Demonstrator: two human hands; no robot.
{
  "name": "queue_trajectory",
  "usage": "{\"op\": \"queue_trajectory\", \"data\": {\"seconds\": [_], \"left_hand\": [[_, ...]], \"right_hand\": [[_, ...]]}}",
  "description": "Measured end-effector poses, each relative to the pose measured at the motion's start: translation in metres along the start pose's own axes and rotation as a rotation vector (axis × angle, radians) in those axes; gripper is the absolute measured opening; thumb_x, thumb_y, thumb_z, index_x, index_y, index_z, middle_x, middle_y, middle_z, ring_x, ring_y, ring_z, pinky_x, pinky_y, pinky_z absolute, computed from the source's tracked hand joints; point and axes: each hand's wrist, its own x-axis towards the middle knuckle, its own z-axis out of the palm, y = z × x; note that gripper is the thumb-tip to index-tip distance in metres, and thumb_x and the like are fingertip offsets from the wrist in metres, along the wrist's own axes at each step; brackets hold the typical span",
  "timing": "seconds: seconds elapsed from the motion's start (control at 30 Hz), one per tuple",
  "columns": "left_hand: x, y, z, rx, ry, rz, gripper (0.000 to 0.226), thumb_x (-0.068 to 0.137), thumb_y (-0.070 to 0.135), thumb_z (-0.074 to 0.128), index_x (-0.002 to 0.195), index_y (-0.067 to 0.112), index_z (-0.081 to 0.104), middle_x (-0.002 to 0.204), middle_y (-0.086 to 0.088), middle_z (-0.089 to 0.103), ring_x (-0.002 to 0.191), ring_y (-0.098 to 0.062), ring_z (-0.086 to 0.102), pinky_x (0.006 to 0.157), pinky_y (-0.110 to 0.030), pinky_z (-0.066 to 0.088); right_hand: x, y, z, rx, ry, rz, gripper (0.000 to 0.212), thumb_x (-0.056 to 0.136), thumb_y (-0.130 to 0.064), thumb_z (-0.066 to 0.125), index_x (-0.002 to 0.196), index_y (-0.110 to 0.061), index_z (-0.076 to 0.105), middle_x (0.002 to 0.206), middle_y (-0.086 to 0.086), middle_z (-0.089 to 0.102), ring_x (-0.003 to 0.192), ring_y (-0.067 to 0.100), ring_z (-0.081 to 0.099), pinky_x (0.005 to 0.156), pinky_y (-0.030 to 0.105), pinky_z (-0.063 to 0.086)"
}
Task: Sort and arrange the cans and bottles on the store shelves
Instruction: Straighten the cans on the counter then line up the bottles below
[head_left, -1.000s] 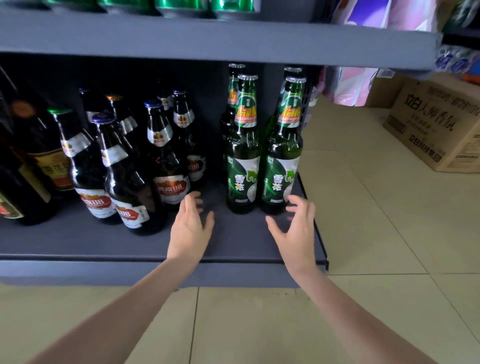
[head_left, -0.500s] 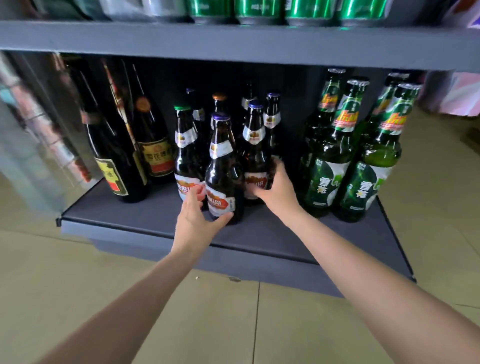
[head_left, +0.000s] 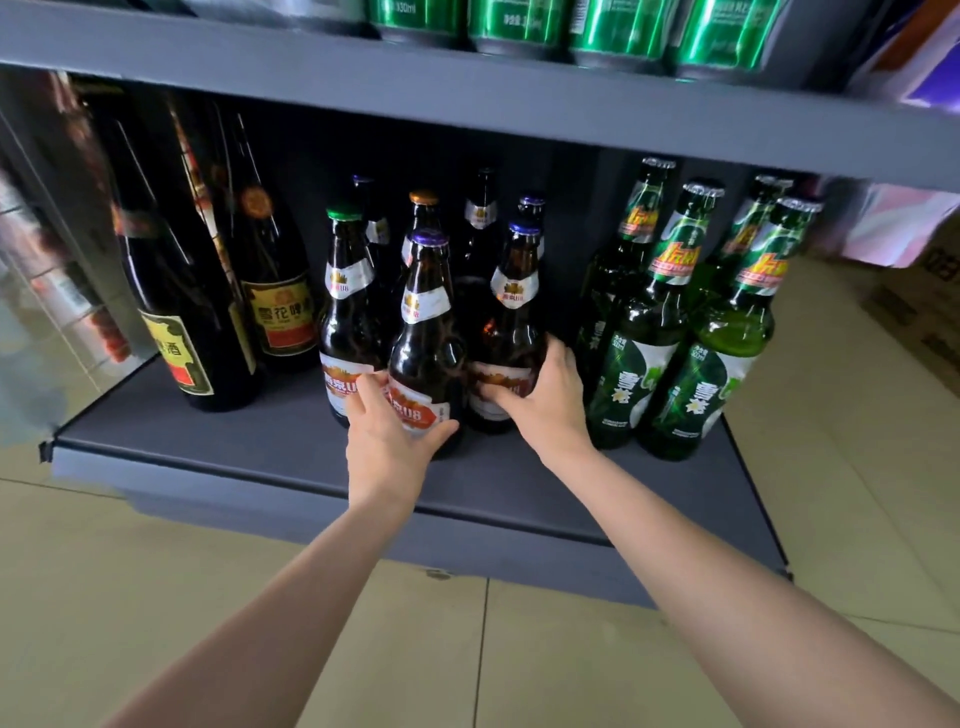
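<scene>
Several brown beer bottles with red-and-white labels stand in the middle of the grey bottom shelf (head_left: 270, 452). My left hand (head_left: 387, 434) grips the base of the front brown bottle (head_left: 423, 332), thumb on its right side. My right hand (head_left: 545, 400) wraps round the lower body of the brown bottle (head_left: 511, 322) beside it. Right of my right hand stand several green bottles (head_left: 670, 322) in two rows. Tall dark bottles (head_left: 179, 291) with yellow-red labels fill the left end of the shelf.
Green cans (head_left: 618, 26) line the upper shelf (head_left: 467, 88) just over the bottle caps. A cardboard box (head_left: 919, 306) sits on the tiled floor (head_left: 841, 467) at the right. Blurred items show past the shelf's left side.
From open hands hovering before the green bottles, both hands moved left to the brown bottles and closed round two of them. The view has moved closer since half a second ago.
</scene>
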Motion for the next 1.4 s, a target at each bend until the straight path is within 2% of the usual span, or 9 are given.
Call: {"op": "queue_trajectory", "data": {"seconds": [0.17,0.23,0.3,0.43,0.63,0.73,0.97,1.1,1.4], "left_hand": [[-0.001,-0.003,0.008,-0.011,0.038,-0.003,0.065,0.072,0.024,0.079,0.119,0.009,0.036,0.122,-0.010,0.042,0.107,-0.026,0.046,0.082,-0.030,0.036],[-0.012,-0.005,0.015,-0.042,0.116,-0.057,0.057,0.073,0.020,0.077,0.113,0.004,0.040,0.115,-0.012,0.041,0.105,-0.028,0.044,0.084,-0.030,0.035],[-0.033,-0.004,0.027,-0.067,0.160,-0.086,0.042,0.078,0.017,0.073,0.104,0.003,0.044,0.105,-0.010,0.041,0.102,-0.031,0.044,0.080,-0.026,0.032],[-0.052,0.010,0.054,-0.125,0.007,0.052,0.027,0.086,0.019,0.062,0.106,0.010,0.045,0.103,0.000,0.044,0.091,-0.017,0.050,0.081,-0.029,0.043],[-0.033,0.037,0.091,-0.099,-0.078,0.176,0.039,0.090,0.016,0.056,0.126,0.007,0.042,0.122,-0.007,0.046,0.109,-0.018,0.048,0.084,-0.021,0.037],[-0.021,0.043,0.104,-0.164,0.009,0.072,0.039,0.092,0.016,0.054,0.127,0.007,0.041,0.123,-0.009,0.048,0.112,-0.022,0.050,0.087,-0.023,0.037],[0.042,0.041,0.124,-0.214,-0.117,0.004,0.087,0.084,0.023,0.067,0.148,0.016,0.008,0.151,-0.010,0.024,0.138,-0.023,0.025,0.113,-0.030,0.022],[0.072,0.031,0.132,-0.253,-0.093,-0.071,0.098,0.076,0.031,0.074,0.148,0.025,0.008,0.149,-0.009,0.027,0.136,-0.025,0.029,0.113,-0.043,0.025],[0.082,0.029,0.146,-0.315,-0.071,-0.095,0.097,0.068,0.019,0.080,0.145,0.021,0.022,0.141,-0.009,0.042,0.129,-0.023,0.040,0.110,-0.039,0.032]], "right_hand": [[-0.024,0.011,-0.027,-0.023,-0.022,-0.017,0.077,0.070,-0.025,0.081,0.133,-0.009,0.040,0.127,0.005,0.046,0.116,0.013,0.045,0.083,0.005,0.027],[-0.034,0.015,-0.038,-0.002,-0.044,-0.003,0.079,0.069,-0.025,0.082,0.134,-0.013,0.040,0.128,0.002,0.046,0.116,0.010,0.047,0.091,0.012,0.036],[-0.043,0.021,-0.050,0.015,-0.063,0.005,0.081,0.066,-0.026,0.083,0.133,-0.016,0.040,0.128,0.000,0.049,0.117,0.012,0.051,0.098,0.028,0.045],[-0.059,0.028,-0.077,0.030,-0.089,0.017,0.083,0.065,-0.028,0.083,0.134,-0.020,0.039,0.127,-0.004,0.050,0.117,0.011,0.052,0.098,0.036,0.047],[-0.069,0.037,-0.098,0.032,-0.030,0.049,0.085,0.065,-0.026,0.084,0.135,-0.020,0.036,0.129,-0.005,0.045,0.117,0.011,0.050,0.099,0.034,0.046],[-0.069,0.040,-0.098,0.046,-0.023,0.048,0.084,0.065,-0.028,0.084,0.134,-0.021,0.036,0.128,-0.005,0.044,0.115,0.010,0.049,0.097,0.031,0.047],[-0.067,0.048,-0.100,0.054,-0.033,0.034,0.082,0.067,-0.029,0.083,0.134,-0.020,0.036,0.124,-0.009,0.043,0.115,0.008,0.049,0.096,0.030,0.047],[-0.064,0.048,-0.103,0.076,-0.064,0.057,0.081,0.066,-0.030,0.083,0.133,-0.023,0.036,0.127,-0.007,0.046,0.117,0.008,0.050,0.098,0.035,0.047],[-0.060,0.048,-0.103,0.084,-0.072,0.094,0.081,0.067,-0.029,0.083,0.133,-0.027,0.036,0.127,-0.010,0.046,0.117,0.005,0.049,0.098,0.034,0.048]]}}
